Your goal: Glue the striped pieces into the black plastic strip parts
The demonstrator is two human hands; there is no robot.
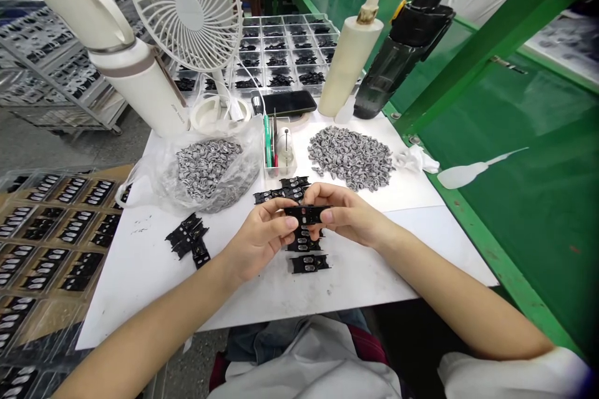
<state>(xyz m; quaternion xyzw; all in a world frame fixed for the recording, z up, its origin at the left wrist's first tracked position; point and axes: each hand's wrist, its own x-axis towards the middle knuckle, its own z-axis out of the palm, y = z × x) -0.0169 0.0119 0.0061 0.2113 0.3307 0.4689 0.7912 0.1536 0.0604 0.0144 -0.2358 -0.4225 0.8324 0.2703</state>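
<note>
Between my two hands, above the white table [243, 299], is a small black plastic part [307, 214] with little holes in its middle. My left hand [266, 234] pinches its left end between thumb and fingers. On the other end, the thumb and fingers of my right hand [349, 215] are closed. Below and behind it lie similar black parts with grey ovals, one of them a single piece [310, 263] nearest me. A loose pile of black parts [189, 235] rests to the left. Farther back are a heap of small grey pieces [350, 157] and a plastic bag [210, 168] holding more.
A small clear box [279, 165] holds tweezers and a bottle. Behind stand a white fan [187, 12], a white tumbler [135, 81], a phone [285, 103], a cream squeeze bottle [349, 65] and a dark bottle [393, 56]. Trays of black parts [51, 224] lie at left. A green partition [515, 199] borders the right.
</note>
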